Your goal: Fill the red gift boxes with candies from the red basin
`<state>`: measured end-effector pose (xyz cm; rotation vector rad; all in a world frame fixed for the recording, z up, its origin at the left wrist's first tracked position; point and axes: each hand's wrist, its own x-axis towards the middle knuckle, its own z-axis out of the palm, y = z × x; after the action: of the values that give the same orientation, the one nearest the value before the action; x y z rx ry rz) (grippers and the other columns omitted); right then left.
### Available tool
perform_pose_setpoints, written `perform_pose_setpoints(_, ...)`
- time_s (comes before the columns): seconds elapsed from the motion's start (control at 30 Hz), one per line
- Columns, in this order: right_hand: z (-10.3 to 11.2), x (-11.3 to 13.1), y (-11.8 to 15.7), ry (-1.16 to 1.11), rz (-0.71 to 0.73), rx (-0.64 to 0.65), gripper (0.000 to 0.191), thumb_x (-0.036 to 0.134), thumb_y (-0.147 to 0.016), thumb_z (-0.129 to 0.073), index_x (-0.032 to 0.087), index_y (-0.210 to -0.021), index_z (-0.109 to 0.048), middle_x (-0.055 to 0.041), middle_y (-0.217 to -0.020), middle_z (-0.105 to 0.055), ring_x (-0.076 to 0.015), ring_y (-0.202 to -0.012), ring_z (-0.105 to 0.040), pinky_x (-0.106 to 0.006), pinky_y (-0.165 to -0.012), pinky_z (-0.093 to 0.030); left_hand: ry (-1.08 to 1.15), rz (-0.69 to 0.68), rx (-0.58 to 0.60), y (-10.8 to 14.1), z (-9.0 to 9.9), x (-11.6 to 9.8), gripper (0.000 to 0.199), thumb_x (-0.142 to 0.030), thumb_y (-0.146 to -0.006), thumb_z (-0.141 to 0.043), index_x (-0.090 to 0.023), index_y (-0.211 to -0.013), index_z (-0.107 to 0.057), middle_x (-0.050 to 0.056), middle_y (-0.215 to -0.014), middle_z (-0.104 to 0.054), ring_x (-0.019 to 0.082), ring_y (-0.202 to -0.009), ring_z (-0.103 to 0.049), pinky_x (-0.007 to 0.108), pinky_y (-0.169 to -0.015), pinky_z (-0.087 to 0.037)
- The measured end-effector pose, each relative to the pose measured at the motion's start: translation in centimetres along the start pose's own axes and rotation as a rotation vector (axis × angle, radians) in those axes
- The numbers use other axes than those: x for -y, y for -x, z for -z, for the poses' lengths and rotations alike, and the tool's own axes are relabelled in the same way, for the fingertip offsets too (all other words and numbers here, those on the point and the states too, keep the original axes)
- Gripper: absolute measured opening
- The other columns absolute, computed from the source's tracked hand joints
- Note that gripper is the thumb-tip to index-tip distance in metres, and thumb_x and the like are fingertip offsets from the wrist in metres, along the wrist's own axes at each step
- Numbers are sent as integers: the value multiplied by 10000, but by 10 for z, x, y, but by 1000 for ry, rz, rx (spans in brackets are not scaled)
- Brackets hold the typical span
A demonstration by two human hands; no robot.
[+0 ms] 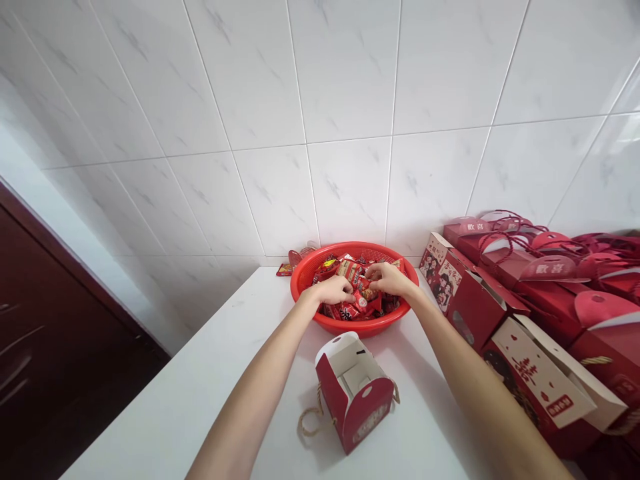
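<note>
A red plastic basket (353, 326) full of small wrapped snack packets (349, 269) stands against the wall. Both hands reach into it from the front. My left hand (334, 291) is over the middle of the heap, its fingers closed down among the packets. To its right, my right hand (389, 279) has its fingers bent and drawn together at the red wrappers. What either hand grips is hidden by fingers and wrappers. In front of the basket, between my forearms, a dark red gift box (357, 407) stands with its top open and its inside bare. A twine handle (311, 423) hangs at its left.
Many red gift boxes (533, 293) with cord handles crowd the right side, some with open tops (555, 373). A small packet (284, 269) lies behind the basket's left edge. The white table (200, 393) meets a tiled wall; a dark cabinet (60, 347) stands left.
</note>
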<state>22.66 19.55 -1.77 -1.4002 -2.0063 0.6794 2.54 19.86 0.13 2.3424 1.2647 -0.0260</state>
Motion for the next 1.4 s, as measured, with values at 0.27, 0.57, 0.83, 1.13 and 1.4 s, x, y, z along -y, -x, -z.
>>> perform_pose_setpoints(0.27,7,8,7,-381,154,-45,445,585,-791,-635,145,-782,-694,-36,-771,-664,-141,-701,-554,-261,-634,-422,329,-178,-379,2,-2,2,270,-398,-871,-516,-199,-697,-464,-14,-681,-499,159,-644,-470,272,-592,-369)
perform_pose_setpoints(0.57,6,8,9,-657,89,72,418,465,-592,-849,168,-773,-617,13,-715,-646,-134,-634,-606,-268,-617,-495,674,-295,-433,1,-5,1,267,-319,-830,-655,-157,-1043,-649,75,-964,-710,229,-943,-665,322,-806,-527)
perform_pose_setpoints(0.83,9,13,12,-705,25,-95,359,457,-667,-801,171,-779,-617,0,-677,-665,-126,-582,-610,-261,-601,-523,603,-285,-556,-4,-4,9,185,-121,-700,-670,-139,-873,-735,54,-857,-742,202,-796,-684,308,-750,-536)
perform_pose_setpoints(1.13,7,10,10,-641,-53,64,467,579,-658,-788,152,-779,-644,-26,-712,-676,-139,-637,-612,-263,-608,-493,540,-412,-763,-7,-4,10,197,-79,-743,-581,-185,-772,-746,44,-928,-726,188,-934,-666,317,-872,-534)
perform_pose_setpoints(1.4,11,10,9,-548,130,231,428,548,-652,-801,149,-763,-695,-3,-777,-670,-142,-761,-591,-271,-721,-447,456,-408,-648,2,-2,1,217,-106,-763,-605,-221,-782,-788,47,-989,-718,199,-986,-647,340,-939,-508)
